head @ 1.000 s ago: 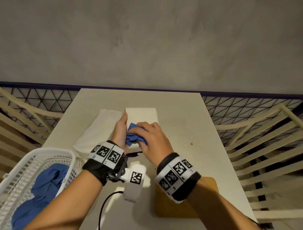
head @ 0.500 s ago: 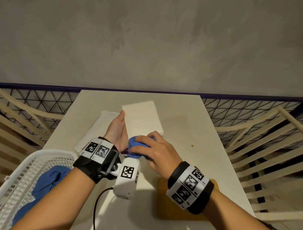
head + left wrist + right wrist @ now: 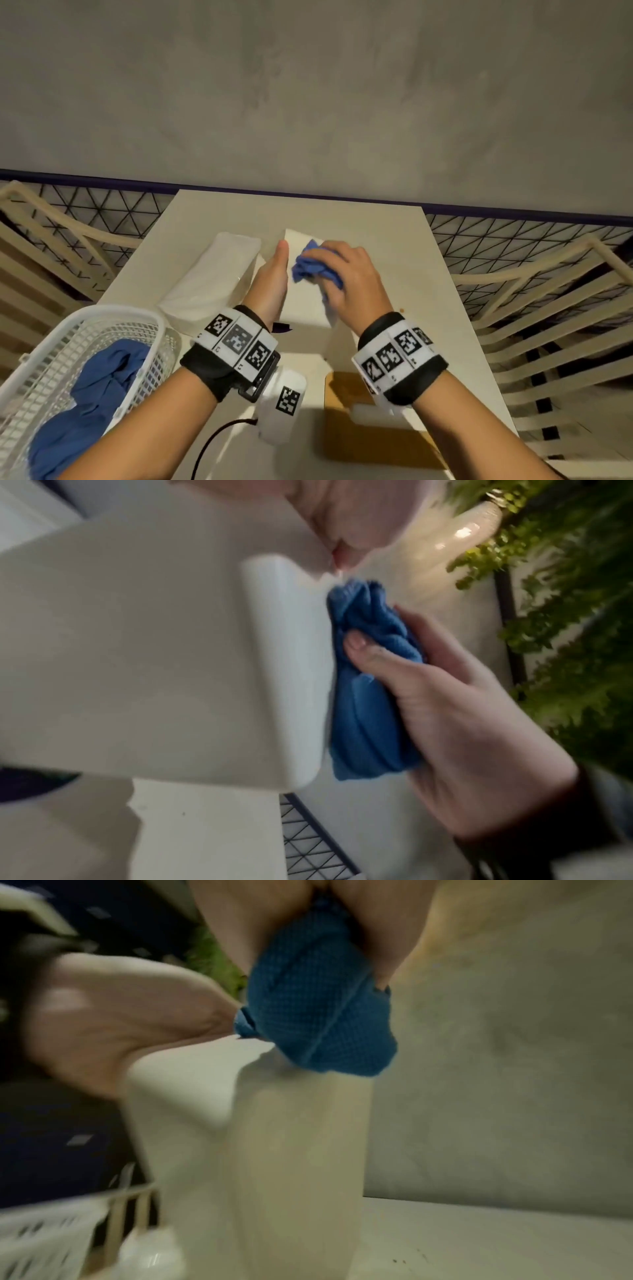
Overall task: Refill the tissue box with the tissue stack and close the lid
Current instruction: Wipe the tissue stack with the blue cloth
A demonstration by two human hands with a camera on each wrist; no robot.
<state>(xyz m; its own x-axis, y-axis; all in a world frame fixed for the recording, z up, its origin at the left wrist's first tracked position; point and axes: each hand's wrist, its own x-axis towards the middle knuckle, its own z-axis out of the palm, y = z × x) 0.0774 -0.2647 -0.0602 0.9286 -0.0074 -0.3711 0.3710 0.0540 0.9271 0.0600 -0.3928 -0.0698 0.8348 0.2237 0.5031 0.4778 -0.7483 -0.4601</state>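
The white rectangular plastic tissue box [image 3: 305,298] sits at the middle of the pale tabletop [image 3: 394,240], apparently bottom side up, since no dispensing slot shows on the face being worked. The left hand [image 3: 270,284] lies flat along the box's 9 o'clock side, fingers straight and thumb up, gripping nothing; judging by its placement, it braces the box so it does not slide under the rubbing. The right hand [image 3: 346,274] is curled tightly round a crumpled blue waffle-weave cloth [image 3: 313,269], pressing it on the top face toward the 12 o'clock end, probably to wipe the box clean before refilling.

The white wrapped tissue stack [image 3: 212,274] lies on the table just beside the box at about 10 o'clock, parked within reach but not yet loaded. A tan wooden board [image 3: 363,442], possibly the box's lid, rests at 6 o'clock near the person. A white plastic mesh basket [image 3: 102,318] holding more blue cloth sits at 8 o'clock, a likely place to drop the cloth afterwards
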